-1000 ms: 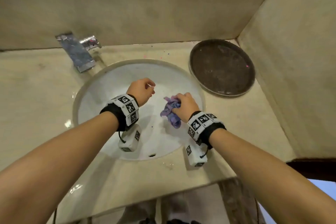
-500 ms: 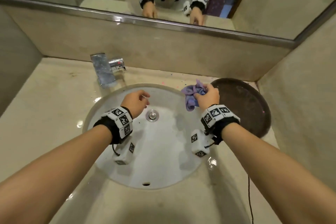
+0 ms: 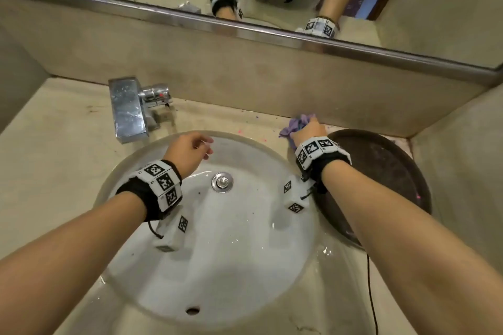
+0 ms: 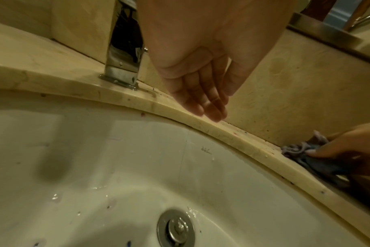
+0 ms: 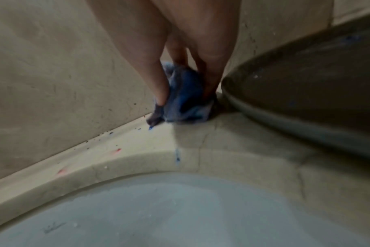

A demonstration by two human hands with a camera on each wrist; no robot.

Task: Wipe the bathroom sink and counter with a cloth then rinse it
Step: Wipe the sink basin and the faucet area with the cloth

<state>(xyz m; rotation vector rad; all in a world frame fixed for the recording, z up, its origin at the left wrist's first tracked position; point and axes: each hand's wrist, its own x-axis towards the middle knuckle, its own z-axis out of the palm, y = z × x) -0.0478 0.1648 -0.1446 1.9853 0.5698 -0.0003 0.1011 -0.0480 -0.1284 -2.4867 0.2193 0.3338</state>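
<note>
My right hand (image 3: 306,129) grips a bunched purple-blue cloth (image 3: 295,125) and presses it on the beige counter (image 3: 239,122) where it meets the back wall, beside the dark tray. In the right wrist view the fingers (image 5: 158,83) pinch the cloth (image 5: 184,103) down onto the counter (image 5: 232,150). My left hand (image 3: 202,145) hovers empty over the far rim of the white sink (image 3: 245,253), fingers relaxed and straight (image 4: 209,103). The cloth (image 4: 302,150) and the right hand (image 4: 344,145) show at the right of the left wrist view.
A chrome tap (image 3: 129,109) stands behind the sink at the left. A round dark tray (image 3: 386,179) lies on the counter in the right corner. Coloured specks and smears dot the counter behind the sink. The drain plug (image 3: 222,182) sits mid-basin. A mirror runs above the backsplash.
My right hand has carried the cloth up out of the basin and back onto the counter by the wall. The left hand stayed over the sink. The head view tilted upward.
</note>
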